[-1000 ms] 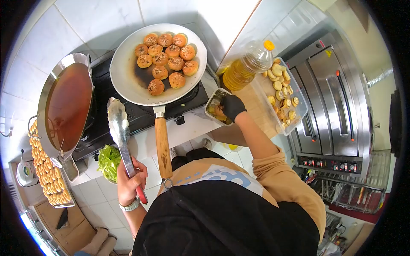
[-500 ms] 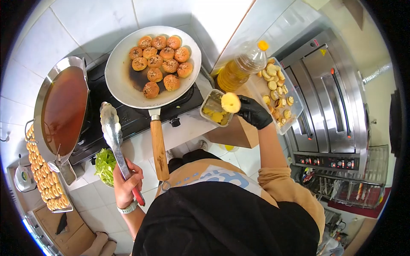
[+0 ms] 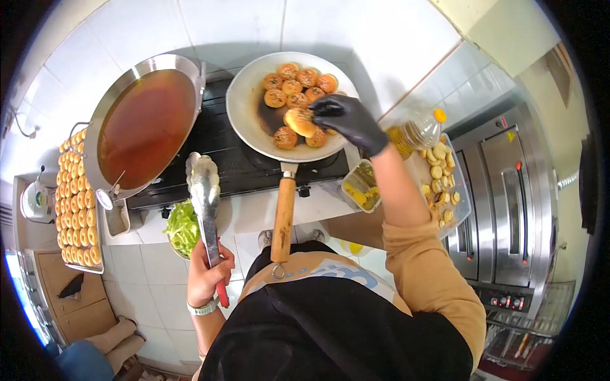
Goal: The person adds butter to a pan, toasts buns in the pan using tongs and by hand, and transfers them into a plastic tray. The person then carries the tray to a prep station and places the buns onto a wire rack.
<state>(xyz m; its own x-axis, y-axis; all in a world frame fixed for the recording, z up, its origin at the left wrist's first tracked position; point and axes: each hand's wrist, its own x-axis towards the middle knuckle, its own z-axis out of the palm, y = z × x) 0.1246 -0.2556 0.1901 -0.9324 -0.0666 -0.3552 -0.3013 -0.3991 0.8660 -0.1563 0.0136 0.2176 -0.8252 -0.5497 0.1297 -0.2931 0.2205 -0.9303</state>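
The left hand [image 3: 210,276] clamps the tongs [image 3: 204,197] while, over the pan [image 3: 244,105], a bun [image 3: 299,122] sits pinched in the separate right hand [image 3: 348,120], apparently mid-placement and calling for controlled lowering, with bare surface toward the pan's left side and other buns [image 3: 307,77] and the rim [image 3: 348,80] at right.

Glossy metal tongs [image 3: 204,184], smooth wooden pan handle [image 3: 284,213], clear plastic bottle [image 3: 422,131]
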